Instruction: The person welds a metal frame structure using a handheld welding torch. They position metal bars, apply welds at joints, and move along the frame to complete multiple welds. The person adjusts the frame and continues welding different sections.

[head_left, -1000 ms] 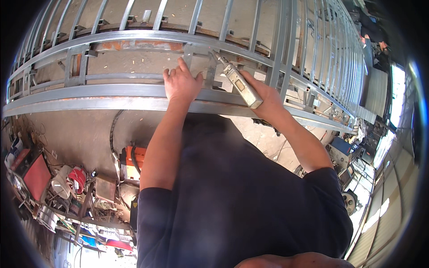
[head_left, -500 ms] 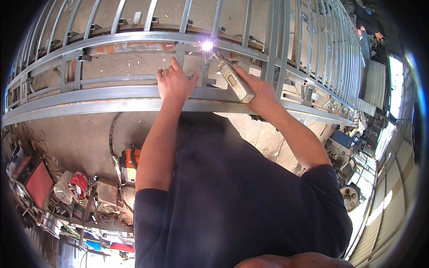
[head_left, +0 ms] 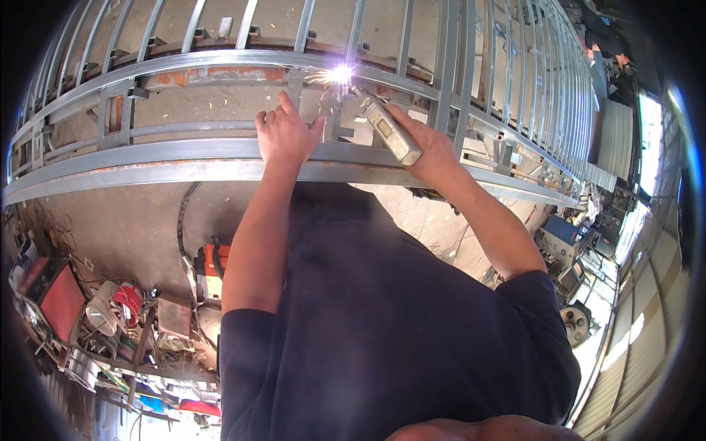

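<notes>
Welding at rail (head_left: 220, 58), judging by lit arc (head_left: 340, 74); judged unfinished at this spot. Elsewhere along rail, cannot tell done from undone. Holding torch (head_left: 391, 133) in right hand (head_left: 434, 151), fingers wrapped round it, pointed at arc, just beside. Left hand (head_left: 285, 137) empty over beam (head_left: 184, 152), fingers spread wide; cannot tell if touching. Counting one torch, one arc, two hands; too many bars (head_left: 357, 29) to count surely, crowding together at right.

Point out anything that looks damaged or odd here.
Two things: a bar beyond the left hand has orange rust patches, unlike the silver rail nearer the body. Also, both hands look bare, oddly, with sparks flying by the tip of the tool in the right hand.
</notes>
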Available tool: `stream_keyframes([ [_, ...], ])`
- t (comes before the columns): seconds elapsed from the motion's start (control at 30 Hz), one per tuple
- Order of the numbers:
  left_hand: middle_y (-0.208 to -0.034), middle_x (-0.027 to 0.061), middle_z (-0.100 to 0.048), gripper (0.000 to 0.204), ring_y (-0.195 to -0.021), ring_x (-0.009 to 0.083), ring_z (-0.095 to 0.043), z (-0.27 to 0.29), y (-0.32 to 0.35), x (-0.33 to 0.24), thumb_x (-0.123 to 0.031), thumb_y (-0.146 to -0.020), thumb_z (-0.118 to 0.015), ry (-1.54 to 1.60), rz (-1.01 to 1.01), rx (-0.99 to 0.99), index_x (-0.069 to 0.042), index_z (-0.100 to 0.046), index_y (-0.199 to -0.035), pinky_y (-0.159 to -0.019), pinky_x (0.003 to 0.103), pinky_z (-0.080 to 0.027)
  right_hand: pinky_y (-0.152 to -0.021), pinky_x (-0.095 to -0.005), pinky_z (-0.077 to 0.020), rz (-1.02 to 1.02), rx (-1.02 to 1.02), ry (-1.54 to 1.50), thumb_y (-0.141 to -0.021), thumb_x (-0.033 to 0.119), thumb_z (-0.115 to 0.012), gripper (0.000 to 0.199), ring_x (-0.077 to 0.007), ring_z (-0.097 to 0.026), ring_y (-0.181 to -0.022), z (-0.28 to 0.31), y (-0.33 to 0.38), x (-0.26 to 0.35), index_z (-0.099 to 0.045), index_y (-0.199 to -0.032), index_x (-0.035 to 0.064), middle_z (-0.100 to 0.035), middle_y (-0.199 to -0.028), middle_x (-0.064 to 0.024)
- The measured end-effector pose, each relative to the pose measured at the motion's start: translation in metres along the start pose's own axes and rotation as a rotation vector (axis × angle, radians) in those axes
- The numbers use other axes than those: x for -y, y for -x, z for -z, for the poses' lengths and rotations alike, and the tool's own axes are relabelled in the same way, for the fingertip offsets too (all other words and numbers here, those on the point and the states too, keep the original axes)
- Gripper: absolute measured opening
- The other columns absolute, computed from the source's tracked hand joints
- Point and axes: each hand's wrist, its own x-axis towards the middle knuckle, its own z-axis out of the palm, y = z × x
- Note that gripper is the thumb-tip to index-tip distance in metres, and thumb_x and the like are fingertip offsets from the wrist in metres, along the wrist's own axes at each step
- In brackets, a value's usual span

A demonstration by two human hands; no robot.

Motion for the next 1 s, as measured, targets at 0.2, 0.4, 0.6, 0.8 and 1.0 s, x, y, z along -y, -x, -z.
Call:
stream_keyframes([
  [0.2,-0.129,0.0204,-0.072,0.103,-0.126,0.0284,-0.067,-0.001,0.0,0.001,-0.063,-0.095,-0.065,-0.002,0.0,-0.007,0.009,-0.03,-0.159,-0.125,0.048,-0.031,-0.094,-0.0493,-0.0595,0.033,-0.027,-0.011,-0.08,0.016,-0.087,0.101,-0.0421,-0.072,-0.108,0.0,0.001,-0.003,-0.035,-0.164,0.037,-0.072,-0.127,-0.0153],
  [0.4,-0.126,0.0199,-0.072,0.103,-0.124,0.0286,-0.068,-0.003,0.001,0.0,-0.064,-0.094,-0.065,-0.007,-0.006,-0.034,0.01,-0.032,-0.158,-0.124,0.048,-0.032,-0.095,-0.0482,-0.0589,0.031,-0.033,-0.033,-0.083,0.018,-0.086,0.096,-0.0429,-0.071,-0.111,0.004,0.006,-0.004,-0.038,-0.164,0.0365,-0.072,-0.127,-0.0163],
  [0.6,-0.126,0.0213,-0.072,0.1,-0.126,0.0295,-0.066,-0.005,0.0,-0.001,-0.062,-0.094,-0.061,0.019,-0.004,-0.016,0.01,-0.034,-0.158,-0.125,0.05,-0.03,-0.101,-0.0446,-0.0563,-0.006,0.065,-0.228,-0.089,0.016,-0.082,0.086,-0.0436,-0.067,-0.121,0.039,0.03,-0.003,-0.041,-0.164,0.0306,-0.07,-0.133,-0.019],
  [0.8,-0.145,0.027,-0.059,0.095,-0.141,0.0394,-0.053,-0.023,0.012,0.039,-0.056,-0.096,-0.067,0.048,0.115,-0.559,0.005,-0.033,-0.161,-0.123,0.057,-0.031,-0.099,-0.0339,-0.053,-0.078,0.35,-0.44,-0.09,0.021,-0.076,0.076,-0.018,-0.069,-0.104,0.104,0.019,0.005,-0.05,-0.161,0.0262,-0.075,-0.124,-0.0103],
  [1.0,-0.166,0.0288,-0.029,0.102,-0.142,0.0463,-0.049,-0.024,0.056,0.098,-0.057,-0.098,-0.067,0.86,1.194,-0.8,0.002,-0.021,-0.167,-0.115,0.056,-0.045,-0.094,-0.0336,-0.0555,-0.125,0.579,-0.359,-0.081,0.031,-0.083,0.076,-0.0216,-0.07,-0.104,0.081,-0.059,-0.021,-0.059,-0.151,0.0101,-0.075,-0.12,-0.0129],
])
